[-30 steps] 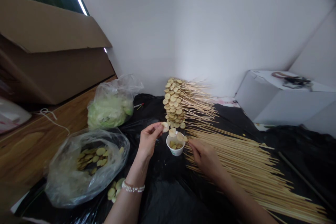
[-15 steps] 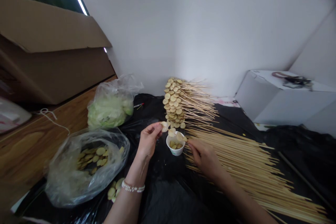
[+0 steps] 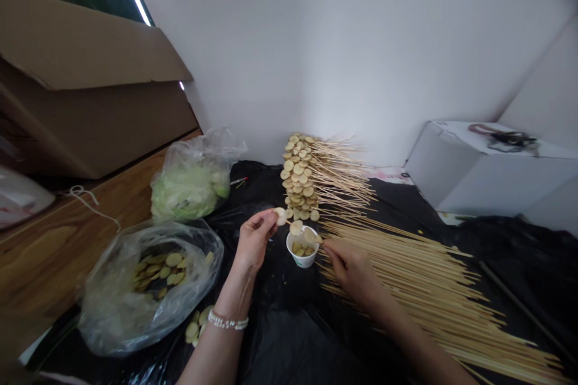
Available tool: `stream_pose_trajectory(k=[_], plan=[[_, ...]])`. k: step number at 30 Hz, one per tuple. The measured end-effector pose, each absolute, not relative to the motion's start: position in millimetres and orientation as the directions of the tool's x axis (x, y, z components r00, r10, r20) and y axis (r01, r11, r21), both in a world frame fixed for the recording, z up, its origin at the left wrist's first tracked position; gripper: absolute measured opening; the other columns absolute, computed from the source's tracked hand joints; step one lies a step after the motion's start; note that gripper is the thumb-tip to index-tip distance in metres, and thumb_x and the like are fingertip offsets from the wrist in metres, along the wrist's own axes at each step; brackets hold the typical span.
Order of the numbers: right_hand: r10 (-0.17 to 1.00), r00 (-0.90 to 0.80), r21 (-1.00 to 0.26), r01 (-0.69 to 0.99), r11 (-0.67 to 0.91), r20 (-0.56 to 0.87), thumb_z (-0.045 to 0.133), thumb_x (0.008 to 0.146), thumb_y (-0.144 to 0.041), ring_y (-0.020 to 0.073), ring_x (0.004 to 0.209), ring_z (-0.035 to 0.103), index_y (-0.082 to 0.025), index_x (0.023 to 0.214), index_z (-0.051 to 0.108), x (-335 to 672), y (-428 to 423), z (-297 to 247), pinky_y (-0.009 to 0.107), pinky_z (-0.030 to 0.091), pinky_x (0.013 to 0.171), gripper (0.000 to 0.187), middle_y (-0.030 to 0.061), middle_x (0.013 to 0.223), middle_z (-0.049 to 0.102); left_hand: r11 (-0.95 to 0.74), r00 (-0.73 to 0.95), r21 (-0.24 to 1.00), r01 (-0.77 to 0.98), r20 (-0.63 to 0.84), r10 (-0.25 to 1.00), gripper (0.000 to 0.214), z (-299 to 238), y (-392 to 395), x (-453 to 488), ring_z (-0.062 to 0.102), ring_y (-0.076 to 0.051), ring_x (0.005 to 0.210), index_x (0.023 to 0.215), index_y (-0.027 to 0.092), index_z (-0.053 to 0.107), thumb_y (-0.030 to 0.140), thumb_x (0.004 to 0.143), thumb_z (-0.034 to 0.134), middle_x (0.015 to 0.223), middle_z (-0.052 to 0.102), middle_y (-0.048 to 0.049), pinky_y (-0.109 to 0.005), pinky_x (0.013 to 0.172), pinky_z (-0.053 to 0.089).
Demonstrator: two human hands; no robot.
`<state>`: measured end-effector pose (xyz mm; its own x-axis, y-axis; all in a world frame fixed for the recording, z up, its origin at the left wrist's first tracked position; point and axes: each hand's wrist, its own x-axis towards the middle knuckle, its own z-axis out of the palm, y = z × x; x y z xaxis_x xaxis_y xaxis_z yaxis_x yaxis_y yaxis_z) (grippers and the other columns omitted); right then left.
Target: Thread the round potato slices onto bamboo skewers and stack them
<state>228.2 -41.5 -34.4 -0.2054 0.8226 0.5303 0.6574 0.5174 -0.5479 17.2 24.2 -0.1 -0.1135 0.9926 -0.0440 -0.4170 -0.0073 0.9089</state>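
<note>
Between thumb and fingers, my left hand pinches a pale round potato slice at the tip of a skewer. My right hand is closed on that skewer, which carries a few more slices close together. Below them stands a white paper cup with slices inside. Just beyond is a stack of loaded skewers, slices to the left and bare sticks to the right. Many bare wooden skewers lie side by side under and beyond my right forearm.
At left an open plastic bag holds more slices, with loose slices beside it. A tied bag of green vegetable sits behind. A cardboard box stands far left, a white box at right. Black plastic sheeting covers the surface.
My left hand has shifted very slightly left with its slice, showing a short gap of stick between that slice and the others. My right hand has stayed almost still.
</note>
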Motion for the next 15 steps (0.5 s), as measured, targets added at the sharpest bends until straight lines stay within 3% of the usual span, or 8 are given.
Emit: stream_pose_trajectory(k=[15], plan=[[0.839, -0.167, -0.602, 0.626, 0.496, 0.518, 0.044, 0.091, -0.019, 0.017, 0.076, 0.063, -0.019, 0.091, 0.066, 226.5, -42.0, -33.6, 0.027, 0.047, 0.069, 0.022, 0.005, 0.086, 0.07, -0.033, -0.168, 0.891, -0.454, -0.049, 0.985, 0.032, -2.9, 26.5, 18.9, 0.061, -0.009, 0.065, 0.081, 0.015, 0.074, 0.026, 0.053, 0.085, 0.077, 0.071, -0.003, -0.019, 0.061, 0.047]])
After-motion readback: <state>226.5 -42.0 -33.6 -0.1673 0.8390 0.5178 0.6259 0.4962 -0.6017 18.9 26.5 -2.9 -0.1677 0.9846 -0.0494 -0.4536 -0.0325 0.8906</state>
